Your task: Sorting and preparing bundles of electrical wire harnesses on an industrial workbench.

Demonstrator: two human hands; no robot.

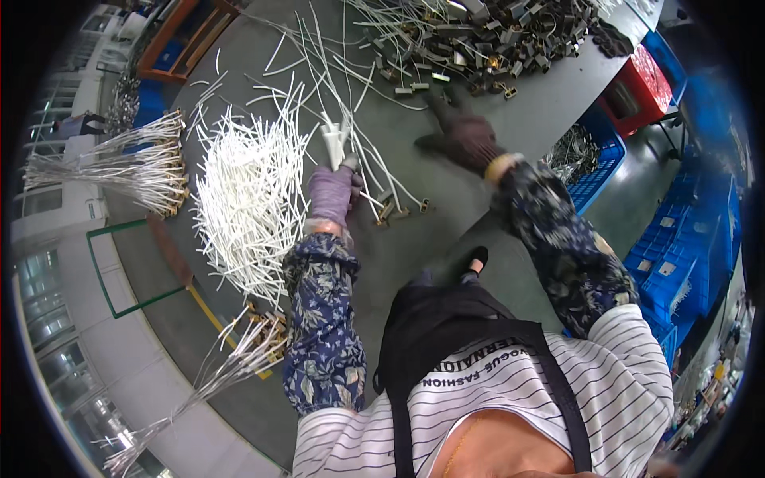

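Observation:
My left hand (332, 191), in a purple glove, is closed around a small bunch of white tubes (334, 142). Long thin white wires (376, 155) run past that hand, and small metal-ended pieces (390, 211) lie at their lower ends on the grey table. Fingers apart and holding nothing I can see, my right hand (466, 137) in a dark brown glove reaches over the table. Just beyond its fingertips is a heap of small metal block-shaped parts (510, 48) with wires attached. A large pile of short white tubes (251, 195) lies left of my left hand.
Bundles of white wires with brassy ends (147, 163) stick out over the table's left edge, and another bundle (231, 358) lies nearer me. To the right are a blue crate (594, 171) holding parts, a red box (637, 92) and stacked blue crates (677, 247). A wooden frame (179, 40) stands far left.

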